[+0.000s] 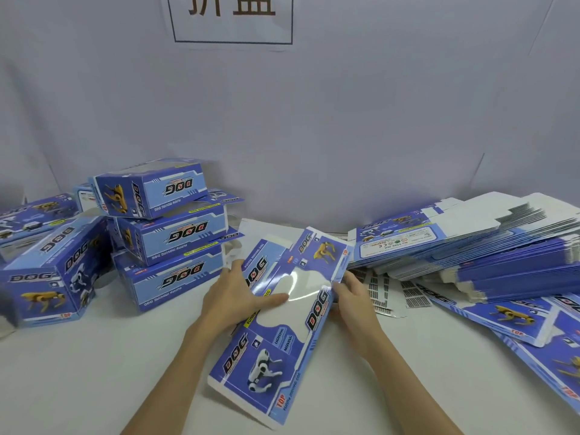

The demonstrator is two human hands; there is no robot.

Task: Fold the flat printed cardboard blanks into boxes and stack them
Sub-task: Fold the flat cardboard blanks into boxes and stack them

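Far left, on the white surface (pixel 94 372): a folded box (pixel 47 277) lying at an angle, another partly cut off by the frame edge behind it. Just right of these, a stack (pixel 166 233) of three folded boxes, blue, printed "DOG", roughly squared up, top one skewed a little; a fourth box peeks out behind. Centre: both hands on one blank (pixel 282 312), still flat or nearly so, lying diagonally from lower left to upper right, with a clear window panel in the middle catching glare. Left hand (pixel 233 296) lies over the blank's left edge, fingers (pixel 270 298) mostly straight and spread, thumb laid across the window; it looks to be pressing rather than gripping, though the fingers at the far edge may curl under, cannot tell. Right hand (pixel 354 296) takes the blank's right edge, fingers curled round it, thumb on top. Right: a fanned pile (pixel 470 243) of unfolded blanks, more blanks (pixel 508 318) loose in front of it, and strips of printed labels (pixel 383 290) between pile and hand. Step in hand, by my reading: opening a fresh blank, the folding proper not yet begun. Next move likely calls for pushing the two long edges toward each other so the sleeve pops into a tube, then tucking end flaps. The window film looks easy to crease; the stack at left leans little but wants a square placement.
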